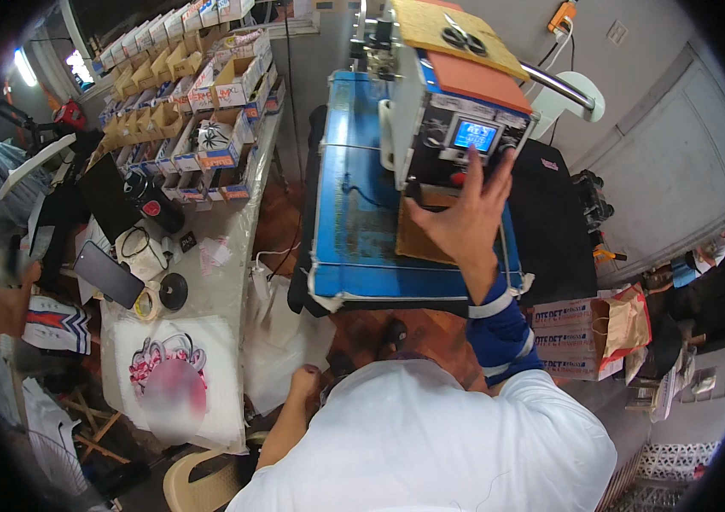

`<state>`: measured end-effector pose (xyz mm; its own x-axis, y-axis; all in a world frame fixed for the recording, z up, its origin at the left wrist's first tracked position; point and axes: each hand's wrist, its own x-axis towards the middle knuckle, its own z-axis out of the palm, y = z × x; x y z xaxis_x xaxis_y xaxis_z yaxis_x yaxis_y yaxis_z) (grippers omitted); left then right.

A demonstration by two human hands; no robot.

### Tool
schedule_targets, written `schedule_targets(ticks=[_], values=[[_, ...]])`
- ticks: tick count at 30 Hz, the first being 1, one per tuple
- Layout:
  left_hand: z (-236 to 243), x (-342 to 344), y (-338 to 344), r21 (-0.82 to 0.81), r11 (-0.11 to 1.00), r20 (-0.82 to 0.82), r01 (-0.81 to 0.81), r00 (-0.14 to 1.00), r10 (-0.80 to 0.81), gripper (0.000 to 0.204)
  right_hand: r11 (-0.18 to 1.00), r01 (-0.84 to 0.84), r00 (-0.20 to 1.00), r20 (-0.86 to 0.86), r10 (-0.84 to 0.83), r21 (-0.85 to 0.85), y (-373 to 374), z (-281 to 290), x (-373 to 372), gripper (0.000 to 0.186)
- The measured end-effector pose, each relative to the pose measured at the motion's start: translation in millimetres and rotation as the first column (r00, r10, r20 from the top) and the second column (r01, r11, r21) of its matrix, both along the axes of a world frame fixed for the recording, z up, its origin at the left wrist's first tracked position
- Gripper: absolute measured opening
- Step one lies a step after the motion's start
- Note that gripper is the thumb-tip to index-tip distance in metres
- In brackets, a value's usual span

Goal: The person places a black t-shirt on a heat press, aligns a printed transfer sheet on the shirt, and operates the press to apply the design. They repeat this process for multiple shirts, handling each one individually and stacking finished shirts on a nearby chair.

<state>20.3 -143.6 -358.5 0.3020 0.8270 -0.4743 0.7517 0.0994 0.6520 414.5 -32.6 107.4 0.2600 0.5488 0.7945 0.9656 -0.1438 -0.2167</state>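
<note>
My right hand (467, 220) is raised in front of a heat press machine's control box (432, 107), its fingers spread. The fingertips reach up to the panel just below a small lit blue screen (475, 135); whether they touch it I cannot tell. A dark blue sleeve with pale bands (500, 328) covers that forearm. Under the box lies a blue machine bed (352, 247) with a brown board (418, 232) on it. Low beside my white shirt, my left hand (304, 381) hangs near a pale sheet (277, 350); its fingers are mostly hidden.
Scissors (462, 36) lie on top of the box. Left stands a table with small-parts boxes (238, 81), a phone (109, 273), tape (147, 303) and a printed sheet stack (221, 367). A plastic chair (196, 482) is near me. Cartons (563, 337) stand right.
</note>
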Motion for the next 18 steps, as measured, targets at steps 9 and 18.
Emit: schedule_targets(ticks=[9,18], values=[[-49.1,-40.3,-39.9,-0.27,0.955,0.177,0.125,0.981,-0.078,0.023,1.0,-0.003,1.0,-0.023,0.003,-0.019,7.8,-6.7,-15.7,0.112],[12.6,130.1,30.8,-0.138,0.489,0.27,0.862,0.507,-0.819,0.033,0.974,-0.225,0.945,-0.245,0.217,-0.007,-14.5,5.9,-20.6,0.097]])
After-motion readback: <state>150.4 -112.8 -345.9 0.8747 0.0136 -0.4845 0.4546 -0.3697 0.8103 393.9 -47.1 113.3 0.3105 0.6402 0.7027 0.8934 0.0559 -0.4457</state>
